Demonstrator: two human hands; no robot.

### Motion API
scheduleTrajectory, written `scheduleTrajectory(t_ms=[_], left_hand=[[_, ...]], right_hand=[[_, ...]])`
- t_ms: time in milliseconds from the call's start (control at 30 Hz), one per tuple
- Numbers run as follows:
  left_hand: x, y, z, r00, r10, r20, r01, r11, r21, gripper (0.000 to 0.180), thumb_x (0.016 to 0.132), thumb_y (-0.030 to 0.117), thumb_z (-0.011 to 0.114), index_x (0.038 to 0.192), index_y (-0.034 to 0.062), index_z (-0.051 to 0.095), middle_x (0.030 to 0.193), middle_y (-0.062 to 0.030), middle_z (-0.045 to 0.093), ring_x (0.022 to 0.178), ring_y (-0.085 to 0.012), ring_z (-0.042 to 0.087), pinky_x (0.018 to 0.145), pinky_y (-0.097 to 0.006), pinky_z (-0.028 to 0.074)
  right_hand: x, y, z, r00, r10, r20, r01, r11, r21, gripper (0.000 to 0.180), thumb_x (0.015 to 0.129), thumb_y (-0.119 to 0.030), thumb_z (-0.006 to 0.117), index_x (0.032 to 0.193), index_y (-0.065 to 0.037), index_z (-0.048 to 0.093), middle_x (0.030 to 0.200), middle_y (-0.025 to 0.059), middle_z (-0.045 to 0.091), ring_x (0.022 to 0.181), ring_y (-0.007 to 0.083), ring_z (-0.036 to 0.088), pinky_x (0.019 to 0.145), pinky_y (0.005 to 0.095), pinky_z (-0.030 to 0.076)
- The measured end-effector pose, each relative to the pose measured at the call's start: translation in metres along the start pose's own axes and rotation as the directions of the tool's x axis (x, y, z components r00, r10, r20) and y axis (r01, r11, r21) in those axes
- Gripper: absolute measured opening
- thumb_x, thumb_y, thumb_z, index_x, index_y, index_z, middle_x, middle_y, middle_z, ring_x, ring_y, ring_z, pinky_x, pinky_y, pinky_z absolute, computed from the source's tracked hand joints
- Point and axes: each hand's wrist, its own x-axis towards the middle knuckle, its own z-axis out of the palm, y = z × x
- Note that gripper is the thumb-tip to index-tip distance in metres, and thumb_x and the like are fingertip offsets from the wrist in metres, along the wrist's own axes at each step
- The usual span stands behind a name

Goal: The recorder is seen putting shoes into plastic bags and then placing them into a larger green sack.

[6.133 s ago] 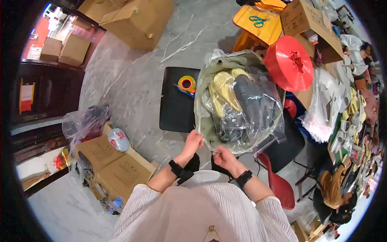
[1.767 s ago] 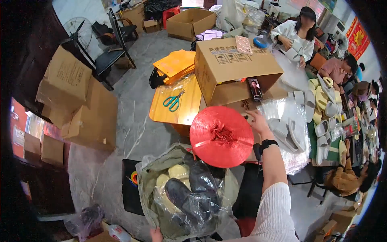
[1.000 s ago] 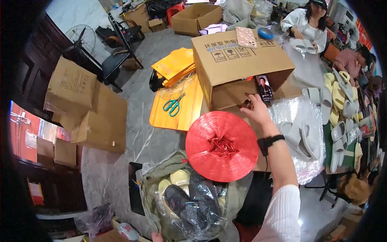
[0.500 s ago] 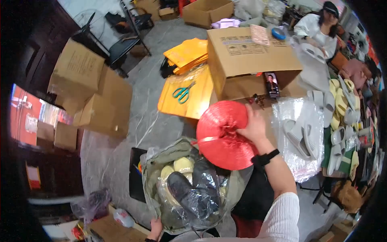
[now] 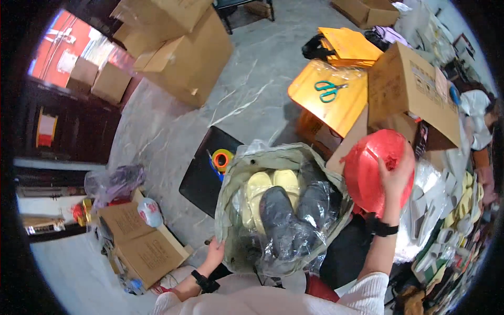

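My right hand [image 5: 397, 173] is closed on a large roll of red plastic twine [image 5: 363, 165], its fingers at the hollow middle, just right of the bag. My left hand [image 5: 216, 252] grips the near left edge of a grey-green cloth bag [image 5: 227, 202], which stands upright with its mouth wide. Inside lie yellow slippers [image 5: 258, 191] and dark grey slippers [image 5: 277, 215] in clear plastic wrapping. The tips of my left fingers are hidden by the fabric.
Beyond the bag, a wooden stool [image 5: 341, 113] carries green-handled scissors [image 5: 329, 90] and orange-yellow packets [image 5: 349, 44]. A large carton [image 5: 415, 86] stands right of it. A black seat [image 5: 202, 176] with a tape roll [image 5: 222, 159] is at left. Cartons [image 5: 186, 65] stand far left.
The view has swung left, so the scene sits further right. My right hand has tilted the twine roll and holds it right of the bag's mouth. My left hand stays on the bag's edge.
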Motion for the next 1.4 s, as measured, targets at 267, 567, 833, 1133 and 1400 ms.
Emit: scheduleTrajectory(t_ms=[267, 567, 833, 1133, 1400], left_hand=[[0.001, -0.041, 0.015, 0.991, -0.130, 0.016, 0.127, 0.926, -0.355, 0.024, 0.093, 0.017, 0.054, 0.109, -0.0007, 0.056, 0.086, -0.0158, 0.064, 0.076, -0.0241, 0.059, 0.071, -0.035, 0.047], [-0.028, -0.042, -0.002, 0.983, -0.177, 0.057, 0.184, 0.884, -0.430, 0.031, 0.096, 0.015, 0.051, 0.120, -0.0045, 0.052, 0.107, -0.0134, 0.064, 0.094, -0.0158, 0.058, 0.082, -0.029, 0.046], [-0.047, -0.002, -0.038, 0.947, -0.261, 0.185, 0.319, 0.811, -0.491, 0.031, 0.095, 0.013, 0.051, 0.120, -0.0048, 0.052, 0.105, -0.0116, 0.064, 0.093, -0.0128, 0.057, 0.082, -0.029, 0.046], [-0.055, -0.020, -0.042, 0.937, -0.071, 0.342, 0.236, 0.850, -0.471, 0.033, 0.093, 0.016, 0.055, 0.120, -0.0037, 0.053, 0.100, -0.0170, 0.066, 0.078, -0.0210, 0.061, 0.074, -0.029, 0.048], [-0.047, -0.014, -0.080, 0.915, 0.064, 0.399, -0.084, 0.996, 0.032, 0.024, 0.089, 0.015, 0.056, 0.106, -0.0022, 0.057, 0.082, -0.0279, 0.061, 0.082, -0.0465, 0.059, 0.066, -0.045, 0.047]], right_hand=[[-0.044, -0.244, 0.213, 0.733, -0.348, 0.584, -0.154, 0.752, 0.641, 0.057, 0.084, -0.049, 0.059, 0.119, -0.004, 0.059, 0.119, 0.0212, 0.059, 0.111, 0.0357, 0.055, 0.096, 0.0415, 0.042], [-0.068, -0.275, 0.226, 0.498, -0.276, 0.822, -0.376, 0.785, 0.491, 0.048, 0.081, -0.049, 0.063, 0.092, -0.002, 0.069, 0.079, 0.0181, 0.066, 0.074, 0.0316, 0.063, 0.070, 0.0399, 0.049], [-0.102, -0.275, 0.205, 0.705, -0.076, 0.705, -0.668, 0.265, 0.696, 0.024, 0.089, -0.023, 0.061, 0.084, 0.001, 0.064, 0.076, -0.0003, 0.061, 0.072, 0.0077, 0.051, 0.064, 0.0256, 0.043], [-0.089, -0.260, 0.078, 0.634, -0.308, 0.709, -0.626, 0.334, 0.705, 0.015, 0.089, -0.013, 0.057, 0.086, 0.000, 0.065, 0.081, 0.0024, 0.065, 0.079, 0.0094, 0.058, 0.070, 0.0259, 0.047], [-0.188, -0.228, 0.007, 0.786, -0.224, 0.577, -0.250, 0.738, 0.626, 0.040, 0.069, -0.031, 0.078, 0.099, -0.008, 0.064, 0.099, 0.0123, 0.058, 0.098, 0.0331, 0.053, 0.087, 0.0430, 0.041]])
